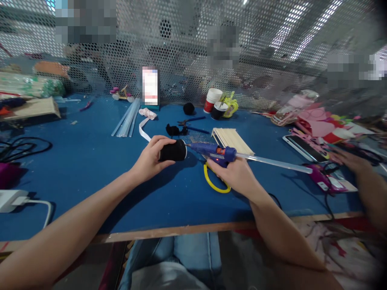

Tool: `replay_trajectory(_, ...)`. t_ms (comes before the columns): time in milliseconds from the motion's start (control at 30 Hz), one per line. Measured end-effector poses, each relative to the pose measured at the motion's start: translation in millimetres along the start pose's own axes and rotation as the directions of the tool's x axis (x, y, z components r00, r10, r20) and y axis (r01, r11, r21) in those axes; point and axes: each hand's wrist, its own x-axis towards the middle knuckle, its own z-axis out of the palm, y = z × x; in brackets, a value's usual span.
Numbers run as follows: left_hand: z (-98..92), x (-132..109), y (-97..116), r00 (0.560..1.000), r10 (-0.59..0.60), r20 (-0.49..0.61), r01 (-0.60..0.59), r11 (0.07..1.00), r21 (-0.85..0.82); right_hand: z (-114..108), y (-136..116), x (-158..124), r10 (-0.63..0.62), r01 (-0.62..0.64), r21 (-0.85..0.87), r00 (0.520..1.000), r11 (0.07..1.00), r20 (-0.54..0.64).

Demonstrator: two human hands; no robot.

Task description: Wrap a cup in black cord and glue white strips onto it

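Observation:
My left hand (152, 158) is wrapped round a black-covered paper cup (173, 151), tipped on its side with its white rim facing right. In my right hand (237, 173) is a blue hot glue gun (211, 150), its nozzle at the cup's rim; whether they touch I cannot tell. A long clear glue stick (272, 161) juts from the gun's back end. Below the gun, the yellow handle (217, 187) of what looks like scissors lies on the table. A white ribbon (144, 129) runs behind my left hand.
On the blue table (90, 161) lie glue sticks (127, 119), pliers (196, 129), wooden sticks (232, 139) and a black ball (189, 108). Paper cups (212, 98) and a lit phone (150, 86) stand behind. A co-worker's hand (352, 159) is at right, near a purple glue gun (325, 177).

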Motion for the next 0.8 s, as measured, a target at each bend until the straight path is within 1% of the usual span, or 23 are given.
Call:
replay_trajectory(133, 1.8, -0.4, -2.1, 0.999, -0.027, -0.017, 0.026, 0.999, -0.04, 0.8, 0.9, -1.0, -0.045, 0.046, -0.064, 0.999, 0.997, 0.01)
replay_trajectory(233, 3.3, 0.4, -2.7, 0.998, -0.064, -0.026, 0.062, 0.996, -0.071, -0.6, -1.3, -0.6, -0.049, 0.052, -0.088, 0.998, 0.995, 0.029)
replay_trajectory(567, 7.2, -0.3, -7.8, 0.986, -0.164, -0.036, 0.157, 0.977, -0.146, -4.5, -3.8, -1.1, 0.032, -0.033, 0.08, 0.999, 0.996, 0.008)
replay_trajectory(700, 7.8, 0.5, -7.6, 0.974, -0.225, -0.04, 0.214, 0.959, -0.185, -4.2, -4.7, -1.2, 0.031, -0.032, 0.078, 0.999, 0.996, 0.013)
replay_trajectory(800, 6.7, 2.0, -4.2, 0.961, -0.274, -0.029, 0.262, 0.941, -0.215, -4.1, -4.8, -1.3, 0.005, -0.006, 0.059, 1.0, 0.998, 0.015)
